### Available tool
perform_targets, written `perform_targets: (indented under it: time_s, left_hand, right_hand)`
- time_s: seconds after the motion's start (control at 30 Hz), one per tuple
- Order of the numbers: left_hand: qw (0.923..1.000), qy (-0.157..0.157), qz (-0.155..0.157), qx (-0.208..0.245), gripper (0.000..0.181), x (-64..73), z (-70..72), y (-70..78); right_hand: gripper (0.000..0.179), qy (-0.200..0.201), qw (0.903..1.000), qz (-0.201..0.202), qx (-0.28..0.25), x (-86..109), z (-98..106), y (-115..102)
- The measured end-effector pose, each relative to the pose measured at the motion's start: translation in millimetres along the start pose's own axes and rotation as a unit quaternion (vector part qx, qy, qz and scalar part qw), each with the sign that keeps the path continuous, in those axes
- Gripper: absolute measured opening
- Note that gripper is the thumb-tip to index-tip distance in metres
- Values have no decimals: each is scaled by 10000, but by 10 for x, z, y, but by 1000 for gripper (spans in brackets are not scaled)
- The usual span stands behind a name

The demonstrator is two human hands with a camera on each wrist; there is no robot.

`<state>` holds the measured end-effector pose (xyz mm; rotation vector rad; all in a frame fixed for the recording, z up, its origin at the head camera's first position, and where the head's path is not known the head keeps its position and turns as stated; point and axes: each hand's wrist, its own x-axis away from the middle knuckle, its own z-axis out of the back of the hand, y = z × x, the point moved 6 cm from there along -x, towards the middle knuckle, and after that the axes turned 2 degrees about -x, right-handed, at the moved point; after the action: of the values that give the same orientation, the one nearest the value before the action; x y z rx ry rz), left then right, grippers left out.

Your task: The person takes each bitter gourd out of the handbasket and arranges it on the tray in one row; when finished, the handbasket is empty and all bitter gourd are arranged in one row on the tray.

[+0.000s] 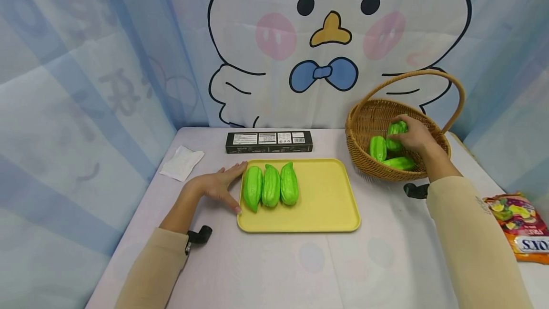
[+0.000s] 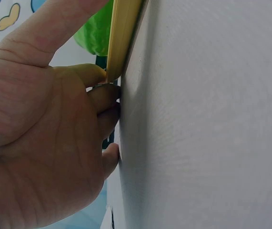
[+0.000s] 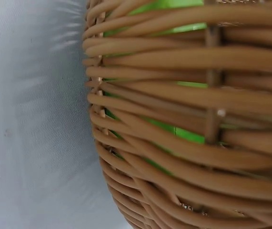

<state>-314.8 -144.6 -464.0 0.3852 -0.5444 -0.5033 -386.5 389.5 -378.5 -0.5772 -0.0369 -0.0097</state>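
Observation:
Three bright green, ridged bitter melons (image 1: 271,186) lie side by side on the left part of a yellow tray (image 1: 321,194). At the tray's left edge is my left hand (image 1: 216,186), thumb and fingers spread, fingertips right at the rim. In the left wrist view, the left hand's palm (image 2: 40,114) shows beside the tray wall (image 2: 121,38). Over on the right, my right hand (image 1: 412,133) reaches into a wicker basket (image 1: 358,149) and grips a bitter melon (image 1: 395,128). Two more bitter melons (image 1: 378,149) lie below it. Basket weave (image 3: 164,105) hides this hand in the right wrist view.
Behind the tray lies a long black box (image 1: 269,142) with white labels. A white packet (image 1: 182,163) rests at the back left. The basket's arched handle (image 1: 459,94) rises behind my right hand. A colourful snack bag (image 1: 521,228) lies at the right edge.

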Motion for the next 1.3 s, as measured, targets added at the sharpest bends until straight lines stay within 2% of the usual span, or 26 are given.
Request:
perform_targets:
  time_s: [0.37,0.63,0.87,1.0,1.3]
  left_hand:
    - [10000,-11,-27,31,147,-2,-7,9]
    - [10000,-27,-12,6,148,-15,-13,2]
    - [10000,-16,84,-17,149,-19,-4,-7]
    - [10000,-19,27,-36,148,-23,-3,-4]
    - [10000,0,25,-47,147,-3,-5,4]
  right_hand:
    - [62,-51,9999,-66,-91,36,36,-63]
    - [63,99,9993,306,-165,128,89,-291]
    - [63,410,9968,568,-377,279,74,-466]
    - [62,539,9941,729,-591,371,29,-535]
    - [63,997,9834,902,-1219,618,14,-686]
